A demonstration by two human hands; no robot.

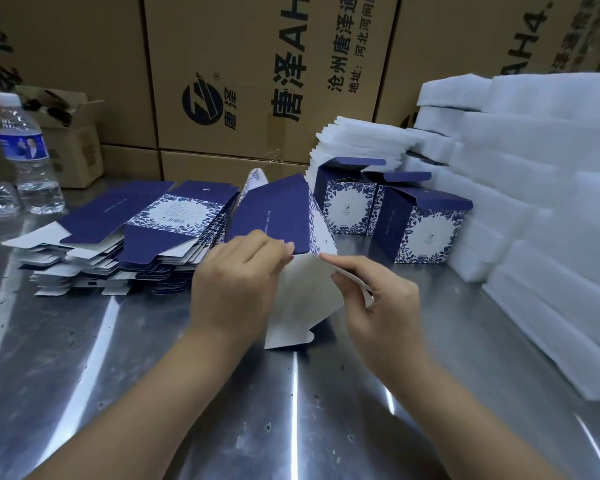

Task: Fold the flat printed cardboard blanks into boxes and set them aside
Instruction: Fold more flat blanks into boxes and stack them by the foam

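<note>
Left hand (236,282) pinches the navy panel of the blank (274,209); I see the right hand (371,299) gripping its white flap, mid tabletop (153,358).

Navy cardboard blank (274,213) with blue-and-white leaf pattern, white inside; folded boxes (420,230) match; white foam sheets (534,161); silver table (153,375).
</note>
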